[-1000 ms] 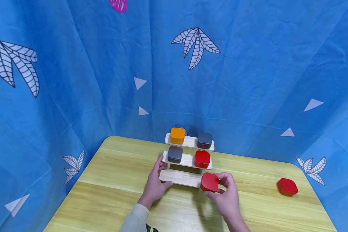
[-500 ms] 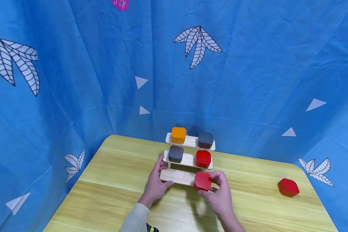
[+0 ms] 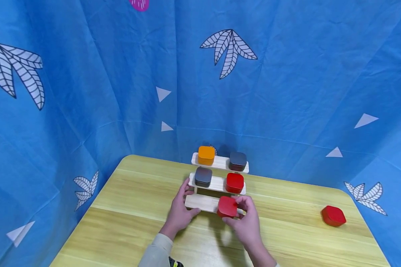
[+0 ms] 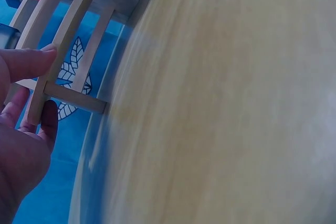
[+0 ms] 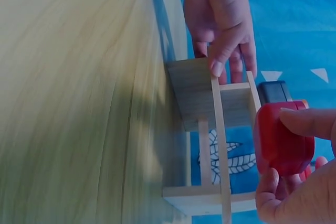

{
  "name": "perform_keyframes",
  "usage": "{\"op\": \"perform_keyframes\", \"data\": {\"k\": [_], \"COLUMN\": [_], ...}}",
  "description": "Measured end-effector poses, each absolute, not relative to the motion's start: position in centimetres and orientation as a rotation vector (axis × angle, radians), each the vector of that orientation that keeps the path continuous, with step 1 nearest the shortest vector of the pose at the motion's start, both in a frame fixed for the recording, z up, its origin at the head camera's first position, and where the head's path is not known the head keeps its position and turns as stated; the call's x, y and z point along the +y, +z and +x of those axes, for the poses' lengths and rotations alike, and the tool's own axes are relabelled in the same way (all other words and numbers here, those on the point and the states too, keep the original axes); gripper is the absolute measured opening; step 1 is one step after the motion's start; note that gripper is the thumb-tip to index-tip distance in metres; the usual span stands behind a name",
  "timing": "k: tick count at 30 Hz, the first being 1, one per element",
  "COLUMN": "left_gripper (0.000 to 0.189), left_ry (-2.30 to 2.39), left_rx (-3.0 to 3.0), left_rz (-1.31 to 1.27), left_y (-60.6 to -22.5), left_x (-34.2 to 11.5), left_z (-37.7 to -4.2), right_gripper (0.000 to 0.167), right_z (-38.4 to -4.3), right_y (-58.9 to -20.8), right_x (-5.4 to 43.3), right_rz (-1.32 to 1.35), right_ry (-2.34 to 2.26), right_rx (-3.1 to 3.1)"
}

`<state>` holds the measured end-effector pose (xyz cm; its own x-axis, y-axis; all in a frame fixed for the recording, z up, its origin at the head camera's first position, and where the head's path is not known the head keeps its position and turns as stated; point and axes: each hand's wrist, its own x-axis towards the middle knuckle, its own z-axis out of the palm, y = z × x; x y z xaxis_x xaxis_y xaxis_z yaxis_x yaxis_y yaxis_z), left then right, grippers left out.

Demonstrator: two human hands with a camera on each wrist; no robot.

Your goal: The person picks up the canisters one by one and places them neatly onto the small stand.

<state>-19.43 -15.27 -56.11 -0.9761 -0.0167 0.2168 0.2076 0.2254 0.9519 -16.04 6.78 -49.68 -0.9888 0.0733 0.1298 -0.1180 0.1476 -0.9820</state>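
A small three-tier wooden rack [image 3: 200, 202] stands on the table. My left hand [image 3: 179, 214] grips the left end of its lowest board; in the left wrist view the thumb lies over the board [image 4: 68, 32] with fingers beneath. My right hand [image 3: 248, 224] pinches a red rounded-square box [image 3: 227, 206] between thumb and fingers over the lowest board's right part. Whether that box touches the board cannot be told. The middle tier carries a dark grey box [image 3: 203, 176] and another red box [image 3: 235, 182]. On the top tier sit an orange box [image 3: 206, 155] and a dark box [image 3: 237, 161].
One more red box [image 3: 333, 216] lies on the wooden table [image 3: 297, 237] at the far right. A blue patterned curtain [image 3: 270, 92] hangs behind the table and along both sides, close behind the rack.
My right hand has carried the red box leftward, from the lowest board's right end further in along it. The left hand keeps its grip on the rack.
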Motion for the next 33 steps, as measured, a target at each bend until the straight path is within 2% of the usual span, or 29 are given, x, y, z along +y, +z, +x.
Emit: {"op": "perform_keyframes", "data": {"k": [13,33], "left_gripper": [0.112,0.11], "left_ry": [-1.838,-1.821], "left_rx": [-2.335,-2.326], "left_rz": [-0.166,-0.221], "left_y": [-56.2,-55.7], "left_x": [-15.4,-15.6], "left_z": [-19.5,-19.4], "right_gripper": [0.065,0.062], "right_z": [-16.5,-17.1], "right_y": [-50.5,-50.1], "right_x": [4.9,2.3], "right_rz": [0.112,0.052], "right_ry": [1.947,1.912], "right_rx": [-2.234,-2.326]}}
